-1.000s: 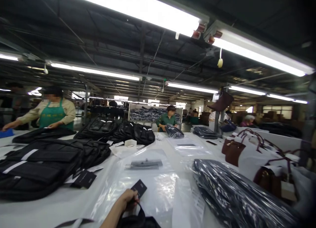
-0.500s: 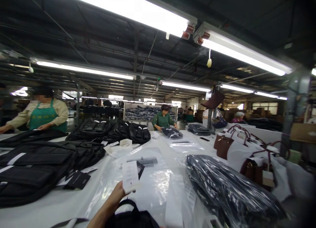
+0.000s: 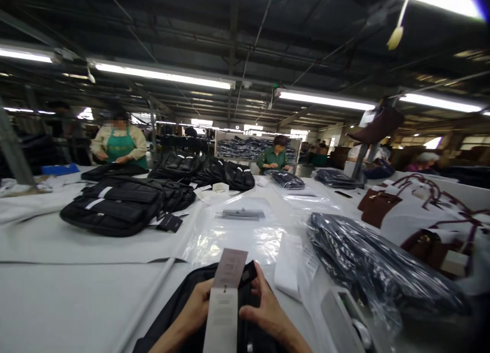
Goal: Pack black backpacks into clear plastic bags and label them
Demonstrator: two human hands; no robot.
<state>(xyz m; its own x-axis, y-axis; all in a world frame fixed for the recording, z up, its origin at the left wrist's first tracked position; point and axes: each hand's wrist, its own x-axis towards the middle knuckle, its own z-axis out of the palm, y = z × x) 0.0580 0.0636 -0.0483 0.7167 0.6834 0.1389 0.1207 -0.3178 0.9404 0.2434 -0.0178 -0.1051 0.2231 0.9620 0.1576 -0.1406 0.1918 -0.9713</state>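
A black backpack [image 3: 184,297] lies on the table right in front of me, under both hands. Above it a long folded paper tag [image 3: 223,312] is held up, its upper flap greyish and its lower part white with small print. My left hand [image 3: 197,307] is closed at the tag's left edge, its fingertips hidden behind the paper. On the other side my right hand [image 3: 266,304] has thumb and fingers spread apart. Its index finger is beside a small black card [image 3: 248,274], seemingly touching it.
Clear plastic bags [image 3: 233,235] cover the table beyond. Black backpacks [image 3: 115,205] lie to the left, plastic-wrapped dark bags [image 3: 367,261] to the right, with brown handbags [image 3: 383,205] behind. A grey box [image 3: 344,317] stands near right. Two co-workers [image 3: 124,144] work across the tables.
My view has swung left and downward. The paper tag, earlier raised in my left hand, is now lower and unfolded over the backpack. My right hand has come into view beside it.
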